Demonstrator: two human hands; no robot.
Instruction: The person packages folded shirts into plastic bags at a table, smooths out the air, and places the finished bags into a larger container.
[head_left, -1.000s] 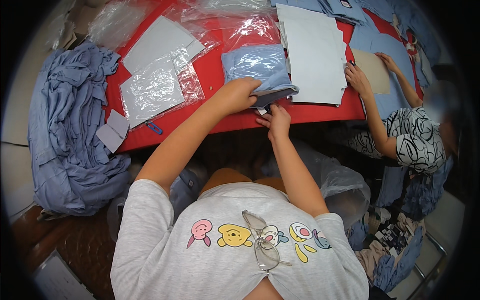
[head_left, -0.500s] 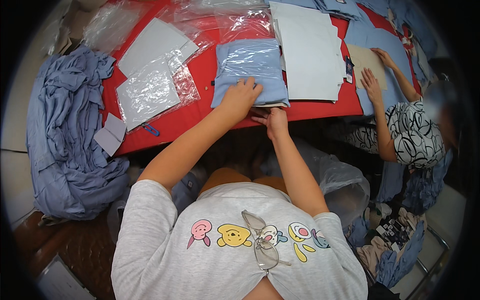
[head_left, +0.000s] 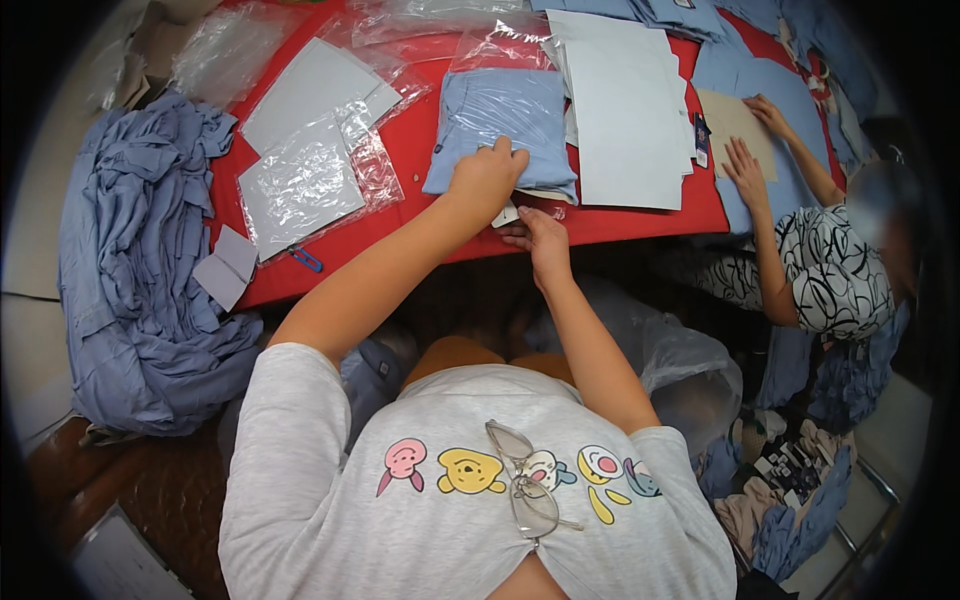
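Observation:
A folded light-blue garment (head_left: 500, 105) lies at the near edge of the red table, with a clear plastic bag (head_left: 500, 47) over it and stretching beyond its far side. My left hand (head_left: 487, 180) presses on the garment's near part, fingers curled in on it. Just below, at the table edge, my right hand (head_left: 541, 243) has its thumb and fingers about a small white tag (head_left: 506, 216). A pale layer shows under the garment's near right edge. Where exactly my left fingertips end is hidden.
White sheets (head_left: 625, 120) are stacked to the right, and bagged grey-white sheets (head_left: 300, 190) lie left, near a blue clip (head_left: 305, 260). Blue garments (head_left: 140, 280) drape over the left side. At right, another person's hands (head_left: 748, 172) rest on a beige board (head_left: 735, 130).
My left hand has gone from spread fingers to curled ones on the garment. The plastic now lies over more of it. A white tag has come into sight by my right fingers.

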